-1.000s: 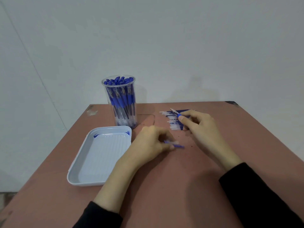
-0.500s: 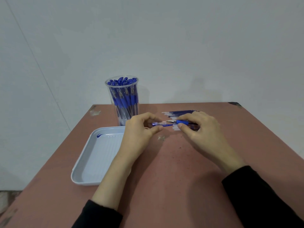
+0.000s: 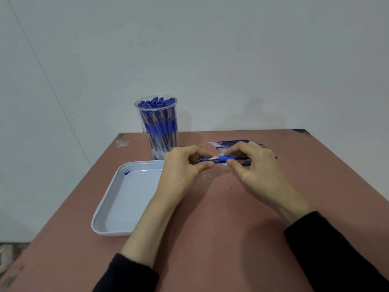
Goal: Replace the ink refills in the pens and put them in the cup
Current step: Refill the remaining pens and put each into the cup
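Head view, single frame. Plain pale wall [image 3: 210, 60] behind the bench. Reddish-brown table [image 3: 221, 239] fills the lower half; paint chipped at its far left corner [image 3: 122, 142]. White rectangular tray [image 3: 130, 197] sits at the left, ribbed floor, long side running away from the person, near edge well short of the table front. Two forearms in black sleeves [image 3: 336, 256] come in from the bottom edge and meet over the middle of the table. Left hand [image 3: 183, 167] overlaps the tray's far right corner in the view; whether it touches the tray cannot be told. Right hand [image 3: 254, 167] is just beside it, to the right. Clear plastic cup [image 3: 154, 150] stands upright behind the tray, near the far left edge, packed with blue capped pens [image 3: 156, 102] standing on end. Loose refills [image 3: 233, 142] lie in a flat row on the table beyond the right hand, partly hidden by its fingers. One pen [image 3: 226, 158] is held level between both hands, above the table and in front of the refills: left thumb and forefinger pinch its tip end, right fingers and thumb are curled round the blue grip and barrel, the rear end poking out past the right hand. Small blue ink smear [image 3: 127, 172] in the tray's far left corner
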### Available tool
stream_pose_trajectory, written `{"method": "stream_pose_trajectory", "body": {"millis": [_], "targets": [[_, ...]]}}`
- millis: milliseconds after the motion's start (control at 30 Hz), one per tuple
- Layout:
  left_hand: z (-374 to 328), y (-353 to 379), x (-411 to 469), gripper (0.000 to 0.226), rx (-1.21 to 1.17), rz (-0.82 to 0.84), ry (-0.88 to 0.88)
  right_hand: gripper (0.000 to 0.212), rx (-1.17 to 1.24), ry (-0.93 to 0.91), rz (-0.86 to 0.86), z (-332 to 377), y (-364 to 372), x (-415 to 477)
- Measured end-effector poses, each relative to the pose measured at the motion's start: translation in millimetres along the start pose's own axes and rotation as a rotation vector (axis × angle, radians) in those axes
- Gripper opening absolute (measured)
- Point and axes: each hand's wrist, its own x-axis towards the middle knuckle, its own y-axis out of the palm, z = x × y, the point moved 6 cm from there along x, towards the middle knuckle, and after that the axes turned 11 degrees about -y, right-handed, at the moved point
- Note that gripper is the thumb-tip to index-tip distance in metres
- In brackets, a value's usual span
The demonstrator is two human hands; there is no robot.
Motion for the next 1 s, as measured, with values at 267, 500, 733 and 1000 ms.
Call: {"method": "stream_pose_trajectory", "body": {"millis": [267,500,733,1000], "targets": [[-4.0,-2.5,-1.0,0.014,0.018,-0.011,0.044,0.017,0.058,0.013,0.008,-1.3,2.6,0.9],[-4.3,-2.5,-2.1,0.014,0.016,-0.009,0.04,0.02,0.076,-0.008,0.008,0.9,5.6,2.1],[-10.0,-10.4,-5.9,0.025,-0.346,-0.02,-0.019,0.021,0.385,0.023,-0.116,7.7,9.5,2.9],[-57.9,-86.7,-8.4,0.012,-0.502,-0.288,0.139,0.042,0.511,0.043,-0.213,30.8,26.1,8.0]]}}
